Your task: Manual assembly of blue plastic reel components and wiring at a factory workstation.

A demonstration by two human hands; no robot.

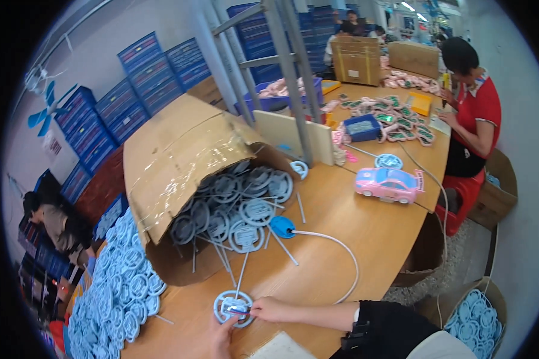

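A light-blue toy steering wheel (217, 304) lies on the table in front of me, a thin rod running from it toward the box. My left hand (223, 332) is closed on its near rim, its fingers partly hidden. From the right, my right hand (272, 310) reaches over the wheel with thumb and fingers pinched together. Thin red and blue wires (239, 311) cross the hub and end at those fingertips. Beyond, a tipped cardboard box (179, 161) spills grey-blue steering wheels with rods (245, 234). A large heap of light-blue wheel parts (117, 287) lies to my left.
A blue disc (282, 227) with a white cable (347, 257) lies right of the box. Farther right stand a pink toy car (389, 185) and a small blue bin (362, 128). A metal frame (290, 78) rises behind. A co-worker in red (482, 107) sits at the far right.
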